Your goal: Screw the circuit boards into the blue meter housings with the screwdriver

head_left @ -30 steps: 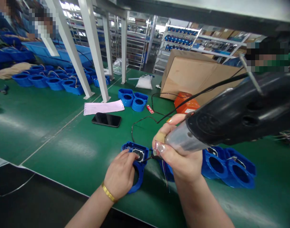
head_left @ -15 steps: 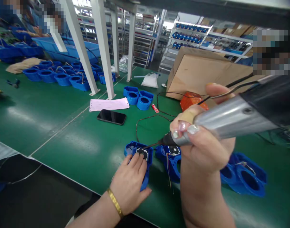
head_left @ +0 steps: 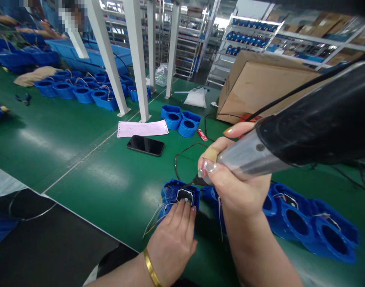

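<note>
My right hand (head_left: 239, 175) is wrapped round an electric screwdriver (head_left: 248, 153) with a silver nose and a black body. The screwdriver slants down to the left, its thin bit reaching into a blue plastic housing (head_left: 167, 191). Inside that housing sits a small black square part (head_left: 185, 196) with a pale edge. My left hand (head_left: 173, 243) lies over the housing's near side, fingers stretched out, fingertips on the black part. Thin loose wires (head_left: 154, 223) come out at its left. Whether the bit touches a screw is too small to tell.
More blue housings (head_left: 299, 223) lie at my right, partly behind my right arm. Beyond are a black phone (head_left: 146, 145), a pink sheet (head_left: 143, 128), two blue housings (head_left: 187, 124) and a cardboard box (head_left: 266, 83). White posts (head_left: 136, 59) rise from the green table (head_left: 89, 175).
The screwdriver and right hand have shifted left and nearer. My left fingers have slid back toward me, uncovering more of the black part, and loose wires now show at the housing's left.
</note>
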Motion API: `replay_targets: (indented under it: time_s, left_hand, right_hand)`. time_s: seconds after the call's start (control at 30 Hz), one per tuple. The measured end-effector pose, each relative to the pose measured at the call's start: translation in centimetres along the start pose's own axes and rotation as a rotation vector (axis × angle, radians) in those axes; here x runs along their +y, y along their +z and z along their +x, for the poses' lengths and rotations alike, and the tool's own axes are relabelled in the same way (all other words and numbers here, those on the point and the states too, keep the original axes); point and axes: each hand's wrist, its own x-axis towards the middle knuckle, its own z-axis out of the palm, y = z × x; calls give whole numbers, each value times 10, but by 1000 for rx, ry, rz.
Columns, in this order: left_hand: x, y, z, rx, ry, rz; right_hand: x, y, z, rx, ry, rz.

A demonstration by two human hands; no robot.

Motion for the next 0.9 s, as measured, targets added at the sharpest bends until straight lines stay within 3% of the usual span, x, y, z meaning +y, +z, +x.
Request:
replay_targets:
  time_s: [0.2, 0.37, 0.53, 0.67, 0.9]
  left_hand:
    - [4, 0, -2, 26, 24, 53]
    - [5, 3, -4, 75, -13, 1]
    - [-2, -4, -1, 16, -14, -68]
    - [-5, -13, 2, -81, -31, -48]
    - [1, -13, 2, -66, -162, -69]
  right_hand:
    - [1, 11, 3, 49, 17, -44]
    - [3, 4, 12, 42, 59, -15]
    - [1, -4, 12, -122, 63, 61]
    - [1, -1, 8, -102, 51, 93]
    - [9, -1, 12, -47, 16, 59]
